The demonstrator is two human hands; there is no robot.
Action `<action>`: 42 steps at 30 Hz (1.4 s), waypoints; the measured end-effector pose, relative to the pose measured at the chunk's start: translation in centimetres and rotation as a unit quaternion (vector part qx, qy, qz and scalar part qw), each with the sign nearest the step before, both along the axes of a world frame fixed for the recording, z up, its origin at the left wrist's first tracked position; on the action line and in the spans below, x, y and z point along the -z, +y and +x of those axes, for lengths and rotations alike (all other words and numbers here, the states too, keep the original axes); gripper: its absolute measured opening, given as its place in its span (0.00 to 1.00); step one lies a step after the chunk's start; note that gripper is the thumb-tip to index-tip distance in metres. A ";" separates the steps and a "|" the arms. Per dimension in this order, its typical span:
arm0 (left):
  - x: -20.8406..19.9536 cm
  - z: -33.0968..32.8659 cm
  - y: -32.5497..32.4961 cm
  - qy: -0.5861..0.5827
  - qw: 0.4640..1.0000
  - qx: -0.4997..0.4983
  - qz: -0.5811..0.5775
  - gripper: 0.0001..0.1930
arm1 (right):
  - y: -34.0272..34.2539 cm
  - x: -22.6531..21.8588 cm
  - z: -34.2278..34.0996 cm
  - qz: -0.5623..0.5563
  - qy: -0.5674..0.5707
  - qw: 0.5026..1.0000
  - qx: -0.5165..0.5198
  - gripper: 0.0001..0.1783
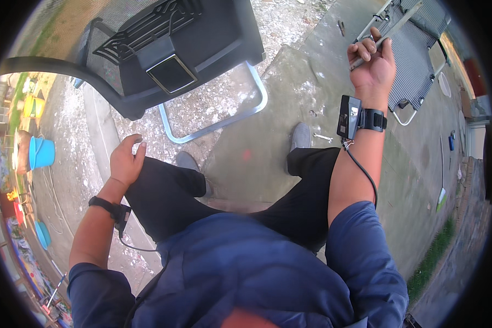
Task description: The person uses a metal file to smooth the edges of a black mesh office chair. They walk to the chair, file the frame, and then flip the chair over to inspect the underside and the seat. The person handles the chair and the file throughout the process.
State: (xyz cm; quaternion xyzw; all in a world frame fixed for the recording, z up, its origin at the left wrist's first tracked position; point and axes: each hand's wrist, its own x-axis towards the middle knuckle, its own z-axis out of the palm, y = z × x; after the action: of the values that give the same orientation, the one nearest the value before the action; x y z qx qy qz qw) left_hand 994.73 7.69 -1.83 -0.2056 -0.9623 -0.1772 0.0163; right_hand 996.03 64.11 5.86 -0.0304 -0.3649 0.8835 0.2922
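Note:
My right hand is raised at the upper right, palm up, with fingers curled round a slim grey rod. The rod slants toward the upper right, in front of a grey mesh folding chair; I cannot tell whether it is joined to it. Over my left knee rests my left hand, thumb and forefinger apart, nothing visible in it. Ahead of it is a black plastic-and-mesh chair, tipped over, with a silver tubular leg frame. A dark square panel is on this chair.
An open-end wrench lies on the concrete by my right shoe. Pliers lie farther ahead. At the left stand a blue bucket and a yellow container. A broom lies at the right. White debris covers the ground under the black chair.

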 end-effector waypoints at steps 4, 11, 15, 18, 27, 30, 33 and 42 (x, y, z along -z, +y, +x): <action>0.3 -0.1 -0.2 0.024 1.000 0.015 -0.001 0.14 | 0.2 0.1 0.0 0.019 0.017 1.000 -0.014 0.23; -0.6 0.3 0.4 -0.018 1.000 -0.014 -0.008 0.14 | 0.6 0.5 -0.3 0.012 0.024 0.998 -0.050 0.23; -0.6 0.2 0.7 -0.026 1.000 -0.014 -0.005 0.13 | 1.3 0.4 0.0 0.013 0.051 0.995 -0.084 0.23; 0.0 0.0 -0.4 0.000 1.000 -0.002 0.004 0.14 | 1.2 0.6 -0.2 0.009 0.058 0.993 -0.099 0.23; 0.2 0.0 -0.4 0.000 1.000 -0.002 0.005 0.14 | 1.0 0.5 -0.3 0.007 0.045 0.995 -0.093 0.24; 0.0 0.1 -0.4 0.005 1.000 -0.001 0.000 0.12 | 1.0 0.6 -0.3 0.005 0.047 0.994 -0.101 0.24; -0.1 0.1 -0.2 -0.013 1.000 -0.012 0.003 0.12 | 1.1 0.6 -0.2 0.011 0.049 0.993 -0.103 0.24; -0.1 0.1 -0.2 -0.004 1.000 -0.013 -0.004 0.13 | 0.5 0.2 -0.2 0.025 0.029 0.995 -0.095 0.24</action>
State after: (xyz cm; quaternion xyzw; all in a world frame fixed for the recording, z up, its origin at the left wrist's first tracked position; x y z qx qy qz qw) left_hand 994.86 7.45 -1.76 -0.1928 -0.9657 -0.1736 0.0137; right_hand 995.86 64.62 5.63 0.0374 -0.3792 0.8983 0.2186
